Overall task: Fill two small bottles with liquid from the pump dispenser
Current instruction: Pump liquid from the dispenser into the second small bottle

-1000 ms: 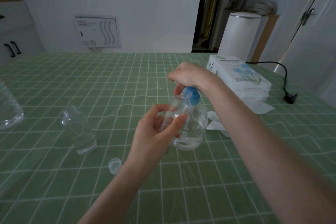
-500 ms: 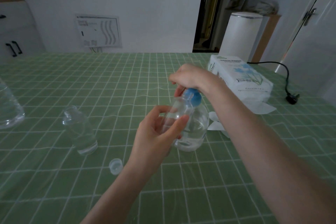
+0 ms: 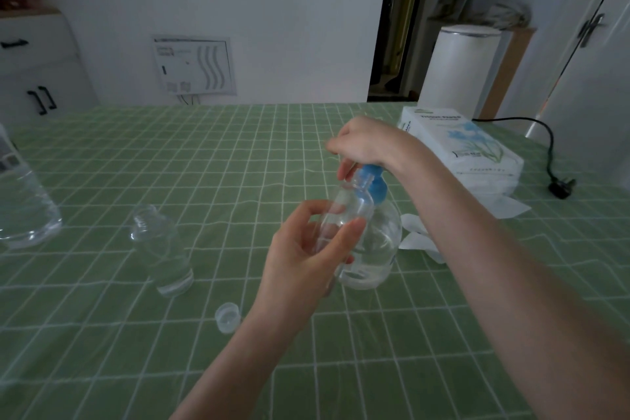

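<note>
**Small bottle held at the blue pump's spout**

The left hand is raised above the near middle of the green checked tablecloth. Its thumb and fingers are curled round a small clear plastic bottle, which is tilted with its open neck up against the blue spout. Just right of it and touching it stands the clear, round-bodied plastic pump dispenser. The right hand comes from the near right, fingers bent down over the blue pump head. How full the held bottle is cannot be told.

The only printing on the table is on the tissue pack, a blue flower design with lines of text too blurred to read. A white wall panel with wavy grey lines hangs beyond the far edge, its marks also unreadable.

A large clear plastic bottle is cut off by the left edge. To the left of the hands a second small clear plastic bottle stands upright and uncapped. A small clear cap lies nearer, beside the left wrist. Crumpled white tissue lies behind the right forearm, partly hidden by it. The white tissue pack is farther right, then a black power cord with its plug.
</note>
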